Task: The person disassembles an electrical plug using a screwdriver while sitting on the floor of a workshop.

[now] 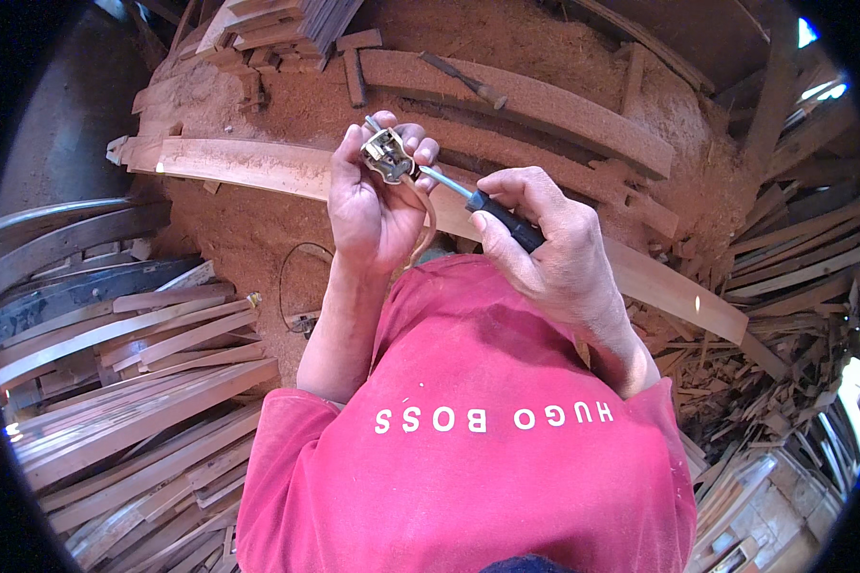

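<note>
My left hand point(377, 212) is closed around an opened electrical plug point(388, 156), its pale housing showing metal parts inside. A tan cable point(428, 229) runs from the plug down past my palm toward my red shirt. In my right hand point(559, 234) is a screwdriver point(507, 220) with a black handle and a light blue collar. Its metal shaft points left, and the tip is at the lower right side of the plug, by my left fingers. Whether the tip touches a screw is too small to tell.
Long planks point(248, 162) lie across the sawdust beyond my hands. A hammer point(355, 72) and a chisel-like tool point(468, 81) rest at the far side. Stacked boards point(153, 372) fill the left; wood scraps point(736, 392) pile up at right. A thin wire loop point(285, 277) lies near my left forearm.
</note>
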### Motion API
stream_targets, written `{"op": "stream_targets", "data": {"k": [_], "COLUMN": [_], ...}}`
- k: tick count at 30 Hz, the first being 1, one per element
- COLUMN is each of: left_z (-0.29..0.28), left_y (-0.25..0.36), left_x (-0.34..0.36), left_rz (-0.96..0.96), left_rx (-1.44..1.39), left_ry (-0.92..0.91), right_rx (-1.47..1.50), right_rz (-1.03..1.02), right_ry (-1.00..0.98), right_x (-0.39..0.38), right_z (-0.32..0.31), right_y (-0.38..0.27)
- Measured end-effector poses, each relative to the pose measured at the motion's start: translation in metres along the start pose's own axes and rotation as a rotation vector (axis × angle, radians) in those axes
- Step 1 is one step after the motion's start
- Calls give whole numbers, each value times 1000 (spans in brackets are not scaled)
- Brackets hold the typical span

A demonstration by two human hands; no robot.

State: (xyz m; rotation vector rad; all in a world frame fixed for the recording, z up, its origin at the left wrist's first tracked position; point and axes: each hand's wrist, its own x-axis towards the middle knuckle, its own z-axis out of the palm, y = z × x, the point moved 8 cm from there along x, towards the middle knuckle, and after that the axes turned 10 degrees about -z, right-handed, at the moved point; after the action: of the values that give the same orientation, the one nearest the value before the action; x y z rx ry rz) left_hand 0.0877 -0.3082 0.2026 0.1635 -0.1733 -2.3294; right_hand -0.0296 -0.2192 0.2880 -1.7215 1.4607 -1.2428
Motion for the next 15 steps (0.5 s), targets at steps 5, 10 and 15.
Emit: {"op": "stream_targets", "data": {"k": [5, 10, 15], "left_z": [3, 0, -7], "left_y": [-3, -5, -7], "left_x": [-3, -1, -1], "left_rz": [-37, -97, -109], "left_rx": [-48, -145, -257], "left_ry": [-33, -80, 60], "right_rx": [-14, -6, -24], "right_rz": [-11, -29, -68], "right_ry": [5, 1, -10], "right_x": [0, 2, 4], "right_z": [0, 3, 5], "right_y": [-2, -4, -6]}}
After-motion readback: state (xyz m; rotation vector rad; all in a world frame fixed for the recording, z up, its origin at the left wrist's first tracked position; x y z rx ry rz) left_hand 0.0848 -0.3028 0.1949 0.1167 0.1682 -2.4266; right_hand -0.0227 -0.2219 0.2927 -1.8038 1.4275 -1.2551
